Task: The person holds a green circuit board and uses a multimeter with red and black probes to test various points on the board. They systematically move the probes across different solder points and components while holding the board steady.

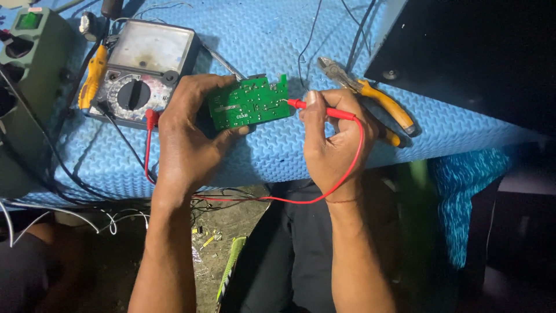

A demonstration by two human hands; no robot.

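Observation:
My left hand (184, 130) grips a small green circuit board (249, 102) by its left edge, solder side up, just above the blue foam mat (260, 35). My right hand (329, 136) pinches a red test probe (315, 109), and its tip touches the board's right edge. The probe's red lead (347, 171) loops down past my right wrist and runs left under the mat's front edge. An analog multimeter (142, 72) with a round dial lies on the mat just left of my left hand, a red plug in its lower corner.
Yellow-handled pliers (370, 98) lie on the mat right of my right hand. A yellow-handled tool (92, 75) rests against the meter's left side, next to a green power box (26, 64). A black case (475, 52) fills the upper right. Loose wires hang below the mat.

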